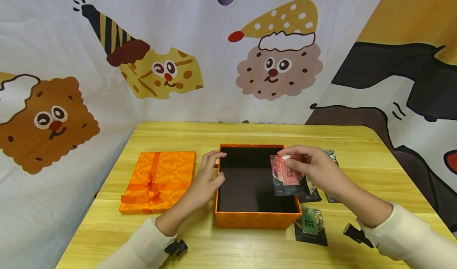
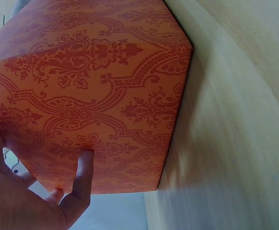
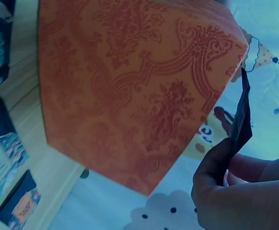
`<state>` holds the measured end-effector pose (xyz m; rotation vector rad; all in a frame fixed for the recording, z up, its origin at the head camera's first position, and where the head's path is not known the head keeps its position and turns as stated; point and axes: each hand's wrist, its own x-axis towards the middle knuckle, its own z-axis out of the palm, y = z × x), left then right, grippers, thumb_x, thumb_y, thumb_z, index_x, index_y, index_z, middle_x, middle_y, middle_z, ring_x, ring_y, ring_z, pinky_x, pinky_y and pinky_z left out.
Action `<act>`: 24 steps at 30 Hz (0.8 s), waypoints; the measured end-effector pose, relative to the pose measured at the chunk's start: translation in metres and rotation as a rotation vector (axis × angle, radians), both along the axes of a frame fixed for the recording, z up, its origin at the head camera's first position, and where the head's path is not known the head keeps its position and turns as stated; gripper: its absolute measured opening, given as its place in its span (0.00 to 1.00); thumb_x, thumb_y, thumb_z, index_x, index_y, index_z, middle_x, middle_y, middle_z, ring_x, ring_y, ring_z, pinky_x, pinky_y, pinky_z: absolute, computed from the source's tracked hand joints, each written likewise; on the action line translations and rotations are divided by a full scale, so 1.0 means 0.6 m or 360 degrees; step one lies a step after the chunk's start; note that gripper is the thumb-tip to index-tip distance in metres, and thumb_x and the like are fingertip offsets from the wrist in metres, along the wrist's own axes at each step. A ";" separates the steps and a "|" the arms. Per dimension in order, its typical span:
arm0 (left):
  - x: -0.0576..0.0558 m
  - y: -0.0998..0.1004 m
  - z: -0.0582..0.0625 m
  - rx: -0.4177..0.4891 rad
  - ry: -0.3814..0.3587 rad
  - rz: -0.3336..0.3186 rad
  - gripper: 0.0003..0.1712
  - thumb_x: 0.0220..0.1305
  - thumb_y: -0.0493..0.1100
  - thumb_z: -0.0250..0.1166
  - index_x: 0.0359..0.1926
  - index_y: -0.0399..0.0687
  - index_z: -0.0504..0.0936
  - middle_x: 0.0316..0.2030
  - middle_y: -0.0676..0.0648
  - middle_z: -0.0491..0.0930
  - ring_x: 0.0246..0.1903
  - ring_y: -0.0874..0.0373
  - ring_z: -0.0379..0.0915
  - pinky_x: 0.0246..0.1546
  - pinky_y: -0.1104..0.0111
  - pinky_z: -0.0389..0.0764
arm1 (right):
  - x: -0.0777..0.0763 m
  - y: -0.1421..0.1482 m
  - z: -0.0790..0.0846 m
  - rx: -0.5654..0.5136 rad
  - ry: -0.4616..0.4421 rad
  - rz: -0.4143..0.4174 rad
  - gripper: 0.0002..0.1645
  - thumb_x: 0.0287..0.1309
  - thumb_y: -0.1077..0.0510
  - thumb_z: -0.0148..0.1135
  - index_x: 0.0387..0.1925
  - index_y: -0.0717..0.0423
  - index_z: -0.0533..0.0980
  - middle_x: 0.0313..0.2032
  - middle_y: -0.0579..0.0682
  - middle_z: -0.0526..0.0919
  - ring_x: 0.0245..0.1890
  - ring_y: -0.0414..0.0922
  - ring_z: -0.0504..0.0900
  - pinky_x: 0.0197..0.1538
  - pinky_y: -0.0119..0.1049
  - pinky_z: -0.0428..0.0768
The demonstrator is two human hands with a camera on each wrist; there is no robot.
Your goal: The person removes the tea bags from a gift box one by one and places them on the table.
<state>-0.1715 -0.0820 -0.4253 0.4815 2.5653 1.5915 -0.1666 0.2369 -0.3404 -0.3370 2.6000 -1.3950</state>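
Observation:
An orange patterned gift box (image 1: 250, 220) stands uncovered on the table, its inside dark. My left hand (image 1: 205, 179) is at its left wall, with the tips of the thumb and a finger over the rim. In the left wrist view, other fingers (image 2: 84, 167) press against the outer wall. My right hand (image 1: 317, 168) pinches a red and black tea packet (image 1: 285, 181) by its top edge. That packet hangs over the box's right side. From the right wrist view, the packet (image 3: 243, 117) is seen edge-on between thumb and fingers, beside the box rim.
Left of the box lies its orange lid (image 1: 160, 168) with a ribbon bow. A green-labelled tea packet (image 1: 310, 224) lies near the box's front right corner. Further packets (image 1: 333, 197) lie right of the box, partly behind my right hand. A cartoon-printed cloth (image 1: 214, 110) hangs behind the table.

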 end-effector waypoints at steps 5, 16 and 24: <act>0.001 0.001 0.000 0.0010 0.0000 0.0000 0.33 0.70 0.38 0.55 0.75 0.51 0.63 0.78 0.46 0.49 0.61 0.44 0.63 0.34 0.65 0.75 | 0.007 0.029 0.001 -0.0059 0.0016 -0.0019 0.18 0.71 0.59 0.63 0.59 0.54 0.82 0.31 0.57 0.79 0.28 0.51 0.76 0.29 0.38 0.79; 0.000 -0.001 0.002 0.0006 0.0000 0.0000 0.32 0.71 0.39 0.55 0.75 0.51 0.63 0.78 0.45 0.48 0.61 0.45 0.64 0.41 0.60 0.74 | 0.024 0.105 -0.005 0.0002 -0.0005 -0.0107 0.19 0.72 0.58 0.61 0.61 0.56 0.79 0.36 0.54 0.81 0.29 0.48 0.77 0.28 0.37 0.79; 0.001 0.000 0.000 0.0001 0.0030 0.0003 0.32 0.69 0.39 0.55 0.74 0.51 0.64 0.78 0.42 0.49 0.61 0.44 0.65 0.47 0.56 0.74 | 0.031 0.143 -0.024 -0.0003 -0.0103 -0.0159 0.20 0.73 0.56 0.60 0.61 0.60 0.78 0.38 0.54 0.80 0.29 0.47 0.78 0.28 0.38 0.80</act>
